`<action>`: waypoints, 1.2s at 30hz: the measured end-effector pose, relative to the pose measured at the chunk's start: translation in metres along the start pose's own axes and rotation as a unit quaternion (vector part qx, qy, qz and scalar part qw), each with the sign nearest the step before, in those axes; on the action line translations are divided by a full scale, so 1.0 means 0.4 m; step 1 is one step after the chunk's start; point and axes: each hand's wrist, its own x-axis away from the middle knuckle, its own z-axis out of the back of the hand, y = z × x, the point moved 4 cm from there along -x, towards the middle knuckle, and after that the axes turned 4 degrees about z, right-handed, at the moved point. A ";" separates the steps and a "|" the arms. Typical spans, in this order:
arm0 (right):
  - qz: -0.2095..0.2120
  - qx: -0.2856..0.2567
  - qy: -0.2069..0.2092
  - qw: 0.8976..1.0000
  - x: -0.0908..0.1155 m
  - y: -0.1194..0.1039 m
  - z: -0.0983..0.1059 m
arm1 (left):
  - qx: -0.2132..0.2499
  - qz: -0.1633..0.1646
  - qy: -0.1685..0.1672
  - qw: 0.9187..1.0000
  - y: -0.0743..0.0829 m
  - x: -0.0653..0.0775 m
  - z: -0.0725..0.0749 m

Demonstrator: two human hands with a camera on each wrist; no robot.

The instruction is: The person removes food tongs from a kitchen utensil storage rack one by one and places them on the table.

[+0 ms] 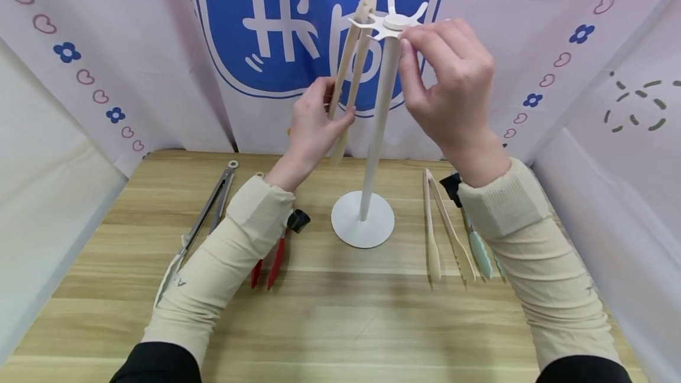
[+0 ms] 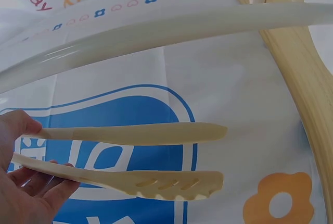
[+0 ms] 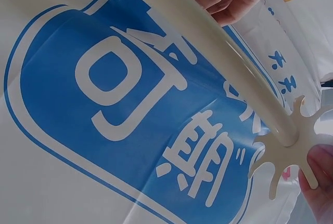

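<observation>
A tall white stand (image 1: 379, 123) rises from a round base (image 1: 351, 232), with a ring of curved hooks (image 1: 396, 21) at its top. My left hand (image 1: 314, 123) grips a pair of beige tongs (image 2: 156, 134) by its arms, thumb on one and fingers on the other. The tongs hang nearly upright beside the pole, their joined end up at a left-hand hook and their slotted, scalloped tips pointing down. At the right of the hook ring, my right hand (image 1: 452, 75) pinches one hook between thumb and fingers.
Long metal tongs (image 1: 210, 203) and red-tipped tongs (image 1: 276, 262) lie on the wooden table (image 1: 351, 336) at left, partly under my left forearm. Another beige pair (image 1: 433, 241) and mint-tipped tongs (image 1: 480, 253) lie at right. A printed cloth (image 1: 287, 117) hangs close behind the stand.
</observation>
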 end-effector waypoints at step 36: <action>-0.009 -0.004 -0.002 1.000 0.002 -0.001 0.001 | -0.012 -0.003 0.044 0.999 -0.019 -0.014 0.040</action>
